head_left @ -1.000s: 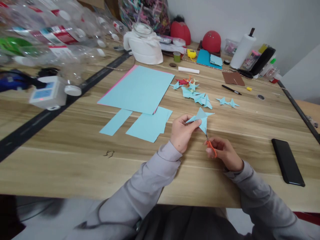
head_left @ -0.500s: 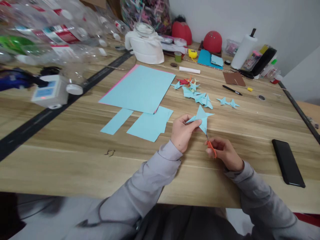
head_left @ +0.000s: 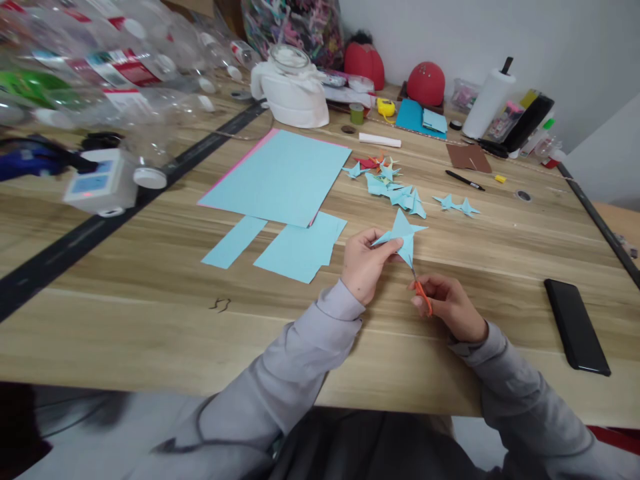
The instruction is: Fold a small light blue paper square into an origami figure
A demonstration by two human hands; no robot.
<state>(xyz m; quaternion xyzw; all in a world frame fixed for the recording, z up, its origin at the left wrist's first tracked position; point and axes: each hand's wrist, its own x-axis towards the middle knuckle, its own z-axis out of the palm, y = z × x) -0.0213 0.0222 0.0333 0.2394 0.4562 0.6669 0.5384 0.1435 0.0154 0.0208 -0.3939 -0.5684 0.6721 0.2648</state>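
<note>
My left hand [head_left: 366, 261] pinches a folded light-blue paper piece [head_left: 403, 235] between thumb and fingers, its points spread outward. Orange-handled scissors [head_left: 423, 298] are in my right hand [head_left: 453, 308], with their blades at the paper's lower tip. Beyond my hands lie several blue folded paper shapes [head_left: 400, 195], and two joined ones [head_left: 456, 205] rest to the right of them. Large blue sheets [head_left: 285, 175] with a pink edge underneath sit left of my hands, partly over smaller blue pieces [head_left: 295, 250] and a blue strip [head_left: 234, 243].
A black phone [head_left: 576, 325] lies at the right. A black pen [head_left: 465, 180] and brown paper [head_left: 468, 158] are farther back. Plastic bottles [head_left: 115, 67] crowd the back left, above a white box [head_left: 103, 183]. Against the wall stands a white roll [head_left: 489, 103].
</note>
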